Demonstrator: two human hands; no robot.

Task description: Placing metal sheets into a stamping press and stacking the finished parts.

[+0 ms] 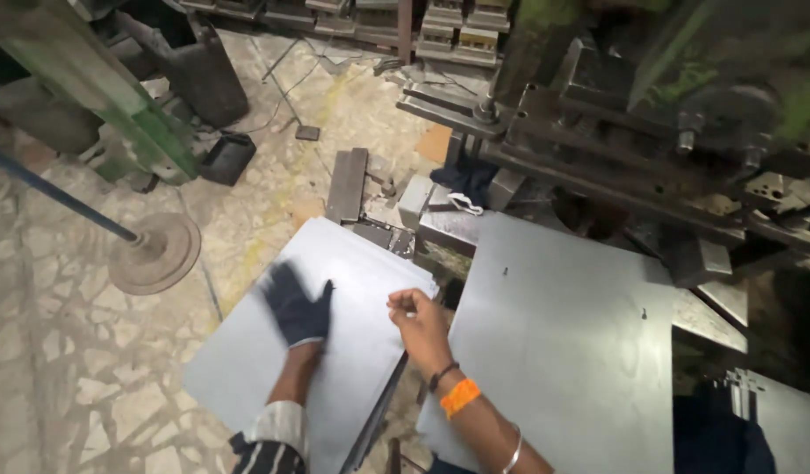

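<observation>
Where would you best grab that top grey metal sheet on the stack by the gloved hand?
Probably by the near right edge of the top sheet, coming from the right, where the bare right hand already pinches its corner. The sheet lies flat on the stack, so only the thin, overhanging rim offers a grip; the gloved left hand rests flat on top.

The left hand (pixel 296 303) wears a dark navy knitted fabric glove covering fingers and palm to the wrist, blurred at the fingertips; toward six o'clock from it, the forearm ends in a rolled cuff of light grey cloth (pixel 278 422), and below that a dark sleeve with thin white stripes (pixel 262 458); the right hand (pixel 420 323) is bare of any glove; at its wrist sits a thin black cord band (pixel 442 376), then toward five o'clock a bright orange cloth wristband (pixel 459 397), then a slim silver metal bangle (pixel 513 452).
</observation>
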